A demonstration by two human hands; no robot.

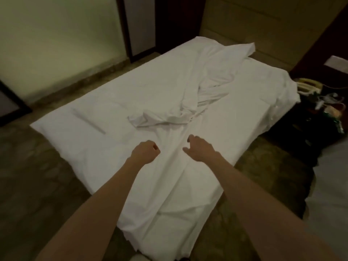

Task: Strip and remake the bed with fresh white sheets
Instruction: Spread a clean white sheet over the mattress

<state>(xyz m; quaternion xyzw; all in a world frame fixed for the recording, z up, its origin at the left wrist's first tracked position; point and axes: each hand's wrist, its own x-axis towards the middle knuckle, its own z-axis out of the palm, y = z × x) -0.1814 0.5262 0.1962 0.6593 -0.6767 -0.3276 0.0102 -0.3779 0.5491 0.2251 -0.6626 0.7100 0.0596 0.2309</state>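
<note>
Reaching out over the foot of the bed: left hand curled into a fist, nothing visibly held; right hand with fingers loosely bent and apart, thumb out, gripping nothing. Both just above a long ridge in the white sheet, contact impossible to tell. Sheet spread across the mattress, hanging off the near corner. Rumpled white bundle lying diagonally mid-bed toward the padded headboard. Cluttered dark bedside table at right.
</note>
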